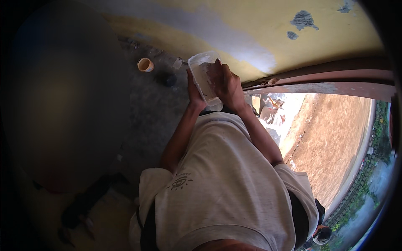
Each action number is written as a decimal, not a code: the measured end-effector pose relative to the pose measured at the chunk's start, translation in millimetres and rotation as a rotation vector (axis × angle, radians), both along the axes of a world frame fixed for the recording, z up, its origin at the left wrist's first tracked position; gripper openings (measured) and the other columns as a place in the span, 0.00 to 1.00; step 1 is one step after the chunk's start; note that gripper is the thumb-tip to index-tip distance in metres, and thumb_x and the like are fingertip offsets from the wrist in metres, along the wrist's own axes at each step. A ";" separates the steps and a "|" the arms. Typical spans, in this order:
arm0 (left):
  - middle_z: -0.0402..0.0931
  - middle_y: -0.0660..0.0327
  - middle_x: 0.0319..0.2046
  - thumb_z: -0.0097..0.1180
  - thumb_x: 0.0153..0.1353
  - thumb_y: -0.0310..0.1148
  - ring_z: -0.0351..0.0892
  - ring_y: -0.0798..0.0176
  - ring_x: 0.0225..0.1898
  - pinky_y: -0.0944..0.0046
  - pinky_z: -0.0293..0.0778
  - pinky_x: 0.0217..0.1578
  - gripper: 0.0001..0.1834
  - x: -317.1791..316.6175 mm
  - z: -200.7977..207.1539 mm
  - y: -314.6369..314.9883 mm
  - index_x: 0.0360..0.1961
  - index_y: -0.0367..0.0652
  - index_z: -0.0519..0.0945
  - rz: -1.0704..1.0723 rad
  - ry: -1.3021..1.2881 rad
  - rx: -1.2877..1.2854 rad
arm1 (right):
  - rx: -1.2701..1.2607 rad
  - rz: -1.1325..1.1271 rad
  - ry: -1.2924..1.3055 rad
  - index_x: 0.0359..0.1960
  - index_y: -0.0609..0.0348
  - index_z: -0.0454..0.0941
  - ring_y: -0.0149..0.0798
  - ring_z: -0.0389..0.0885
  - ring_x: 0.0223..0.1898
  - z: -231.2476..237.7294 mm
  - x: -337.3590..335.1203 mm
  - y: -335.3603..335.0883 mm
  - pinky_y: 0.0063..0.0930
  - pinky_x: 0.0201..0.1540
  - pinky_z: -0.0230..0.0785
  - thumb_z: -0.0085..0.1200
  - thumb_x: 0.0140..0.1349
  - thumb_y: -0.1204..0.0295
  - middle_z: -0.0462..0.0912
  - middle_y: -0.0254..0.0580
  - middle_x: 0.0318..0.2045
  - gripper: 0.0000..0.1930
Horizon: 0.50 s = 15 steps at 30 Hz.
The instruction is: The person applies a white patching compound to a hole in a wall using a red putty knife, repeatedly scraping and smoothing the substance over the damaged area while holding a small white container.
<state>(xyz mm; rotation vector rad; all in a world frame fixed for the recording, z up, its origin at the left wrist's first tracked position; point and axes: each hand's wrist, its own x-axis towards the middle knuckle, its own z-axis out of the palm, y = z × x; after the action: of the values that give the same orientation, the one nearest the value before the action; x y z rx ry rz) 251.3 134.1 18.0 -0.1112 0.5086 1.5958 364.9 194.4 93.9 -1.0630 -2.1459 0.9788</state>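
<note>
A translucent rectangular plastic container (202,57) is tilted in front of my chest. My left hand (196,93) is closed on its left side, the fingers going beneath it. My right hand (228,87) is over the container's right side, with its fingers curled in toward the opening. A dull, flat-looking patch shows beside these fingers, but whether it is a tool or the container's contents I cannot make out. Pale residue marks the container's inside.
A yellow wall (251,25) with a pale smear and grey bare patches (304,20) rises ahead. An orange-rimmed cup (145,65) and a dark round object (166,79) are on the floor. At right, a brown sill (322,77) borders sunlit brown ground (335,134). Blur covers the left side.
</note>
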 end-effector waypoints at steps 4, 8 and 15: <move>0.72 0.57 0.61 0.31 0.72 0.65 0.73 0.54 0.61 0.50 0.71 0.61 0.38 -4.6 -12.1 -9.9 0.68 0.47 0.66 -0.008 -0.027 0.032 | -0.117 -0.035 -0.019 0.52 0.66 0.66 0.68 0.81 0.35 1.3 -5.9 -4.6 0.51 0.34 0.75 0.57 0.60 0.76 0.81 0.66 0.30 0.20; 0.71 0.57 0.62 0.31 0.71 0.65 0.73 0.54 0.62 0.50 0.70 0.62 0.38 -10.8 -26.5 -13.3 0.68 0.47 0.66 -0.059 -0.145 0.187 | -0.208 -0.065 -0.048 0.46 0.66 0.69 0.67 0.82 0.36 3.2 -6.0 -3.9 0.50 0.35 0.75 0.61 0.57 0.74 0.81 0.65 0.29 0.18; 0.68 0.54 0.65 0.31 0.66 0.74 0.70 0.51 0.64 0.47 0.70 0.63 0.47 -5.0 -13.1 0.7 0.72 0.47 0.61 -0.018 0.059 0.047 | -0.085 -0.086 0.017 0.42 0.67 0.72 0.58 0.84 0.27 19.5 3.6 11.0 0.40 0.31 0.74 0.53 0.66 0.73 0.81 0.59 0.26 0.09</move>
<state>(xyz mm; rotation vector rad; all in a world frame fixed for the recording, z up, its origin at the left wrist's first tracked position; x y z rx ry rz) 246.4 134.7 4.9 -0.0235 0.5162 1.5956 368.4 205.4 113.4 -1.1737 -2.0433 1.0427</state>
